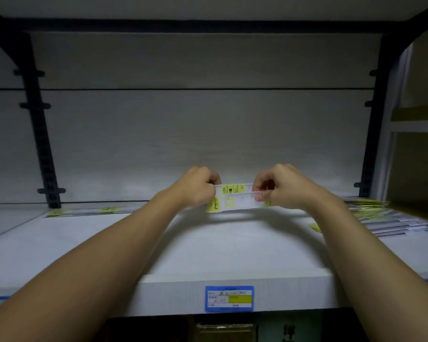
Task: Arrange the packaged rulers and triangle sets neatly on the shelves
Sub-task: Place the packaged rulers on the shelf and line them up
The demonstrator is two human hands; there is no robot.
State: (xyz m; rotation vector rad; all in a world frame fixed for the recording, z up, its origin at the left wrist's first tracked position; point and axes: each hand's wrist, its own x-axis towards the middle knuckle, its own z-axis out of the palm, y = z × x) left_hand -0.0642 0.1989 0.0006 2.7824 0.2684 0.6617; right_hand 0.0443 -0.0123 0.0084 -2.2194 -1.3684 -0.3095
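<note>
Over a white shelf, a left hand and right hand pinch opposite ends of a packaged ruler, held level above the board mid-placement — next, probably, lowering it square. Loose packs wait at right. The yellow label and blue shelf tag are illegible.

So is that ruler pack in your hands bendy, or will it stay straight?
Probably fairly stiff: the ruler pack spans straight between the left hand and right hand without sagging. It looks thin and flat, so likely light. Its wrapper looks glossy, so it may be a little slippery.
</note>
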